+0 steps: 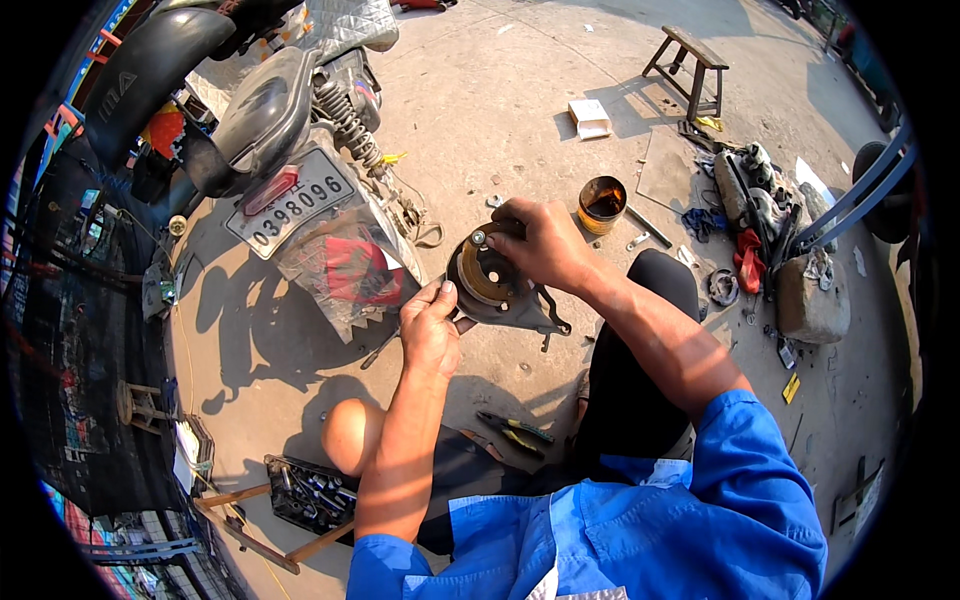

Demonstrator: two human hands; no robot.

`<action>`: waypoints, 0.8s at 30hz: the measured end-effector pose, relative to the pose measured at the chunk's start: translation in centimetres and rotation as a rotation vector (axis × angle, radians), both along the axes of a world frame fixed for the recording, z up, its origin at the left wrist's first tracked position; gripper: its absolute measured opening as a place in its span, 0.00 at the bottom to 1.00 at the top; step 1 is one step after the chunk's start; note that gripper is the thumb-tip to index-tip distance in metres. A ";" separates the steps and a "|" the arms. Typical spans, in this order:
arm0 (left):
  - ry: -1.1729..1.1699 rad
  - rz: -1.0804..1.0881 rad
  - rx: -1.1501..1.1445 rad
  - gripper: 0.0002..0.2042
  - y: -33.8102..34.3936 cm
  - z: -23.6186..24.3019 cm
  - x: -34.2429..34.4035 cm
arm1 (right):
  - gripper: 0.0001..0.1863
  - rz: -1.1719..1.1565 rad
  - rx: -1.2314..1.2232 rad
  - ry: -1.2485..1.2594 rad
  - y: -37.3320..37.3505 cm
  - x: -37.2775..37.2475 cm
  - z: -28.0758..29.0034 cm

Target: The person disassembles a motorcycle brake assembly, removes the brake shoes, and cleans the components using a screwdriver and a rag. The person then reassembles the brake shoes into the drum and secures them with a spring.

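In front of me I hold up a drum brake backing plate (512, 311), dark and greasy, with curved brake shoes (471, 272) on its face and an arm jutting from its right side. My left hand (431, 328) is closed on the plate's lower left edge, thumb on the near side. My right hand (548, 246) has its fingers bent over the upper right of the shoes, close to a bolt head (479, 238). Its fingertips are partly hidden behind the plate. Beyond my left hand stands the rear of a motorcycle (270, 120).
A rusty tin can (602, 205) stands right of my hands. Pliers (514, 432) lie on the ground between my legs. A tray of tools (315, 497) is at lower left. Rags and parts (750, 200) lie at right, a wooden stool (695, 52) and white box (590, 119) farther off.
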State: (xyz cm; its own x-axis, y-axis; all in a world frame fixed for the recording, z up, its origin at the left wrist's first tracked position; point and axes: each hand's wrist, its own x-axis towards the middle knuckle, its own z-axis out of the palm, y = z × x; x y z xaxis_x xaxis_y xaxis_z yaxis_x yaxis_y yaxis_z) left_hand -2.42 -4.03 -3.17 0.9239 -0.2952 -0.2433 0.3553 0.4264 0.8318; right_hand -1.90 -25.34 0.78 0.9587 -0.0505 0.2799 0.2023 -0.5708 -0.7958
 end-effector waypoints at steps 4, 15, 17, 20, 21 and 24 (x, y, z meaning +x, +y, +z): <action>0.023 0.008 0.051 0.14 0.2 0.5 -0.3 | 0.15 0.089 0.249 0.148 -1.1 0.4 0.2; 0.030 0.003 0.094 0.14 0.4 0.4 -0.6 | 0.13 0.164 0.180 0.127 -0.9 0.6 -0.1; 0.020 0.011 0.088 0.14 0.4 0.2 -0.6 | 0.13 0.163 0.132 0.121 -0.8 0.5 0.1; 0.024 0.015 0.100 0.14 0.4 0.5 -0.7 | 0.13 0.194 0.257 0.247 -0.8 0.4 0.6; 0.013 0.012 0.073 0.14 0.4 0.5 -0.7 | 0.13 0.210 0.331 0.312 -0.8 0.4 0.7; -0.010 0.001 0.011 0.14 0.1 0.3 -0.4 | 0.12 0.254 0.374 0.254 -0.7 0.6 -1.0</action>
State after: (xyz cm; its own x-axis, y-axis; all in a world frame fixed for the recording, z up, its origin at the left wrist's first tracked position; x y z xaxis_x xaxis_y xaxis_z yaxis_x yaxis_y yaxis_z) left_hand -2.81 -3.96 -2.82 0.9265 -0.2920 -0.2373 0.3467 0.4176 0.8399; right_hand -1.34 -26.07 -0.22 0.9891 0.1404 0.0436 0.0709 -0.1962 -0.9780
